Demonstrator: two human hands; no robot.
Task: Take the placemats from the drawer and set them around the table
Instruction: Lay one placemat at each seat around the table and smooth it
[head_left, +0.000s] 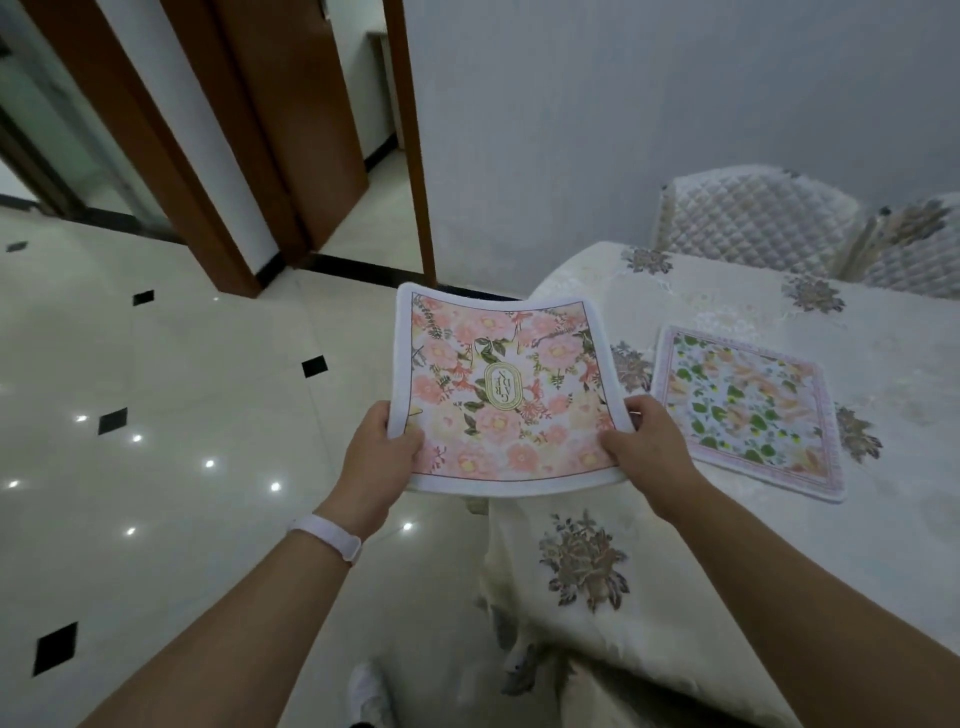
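You hold a pink floral placemat (506, 395) at the centre of the frame. It is in the air above the near-left corner of the counter (727, 545), with its left part over the floor (182, 415). Your left hand (387, 452) pinches the mat's left edge near the lower corner. The thumb lies on the printed face, and the other fingers are underneath, hidden by the mat. Your right hand (647, 441) pinches the right edge the same way, thumb on top and fingers out of sight below. An oval label at the mat's middle bears lettering too small to read.

The counter fills the right of the frame under a cream tablecloth (582, 561) with embroidered flowers, and the frame's right edge cuts it off. On it a second placemat (748, 410), with green leaves and a pink border, lies flat right of centre. Your right hand overlaps its near-left corner in the view, and you cannot tell whether they touch.

Two chairs with quilted covers (753, 218) stand at the counter's far side in the upper right, and the right one is cut by the frame. A white wristband (327, 538) circles your left wrist. A white shoe (369, 691) shows partly at the bottom edge.
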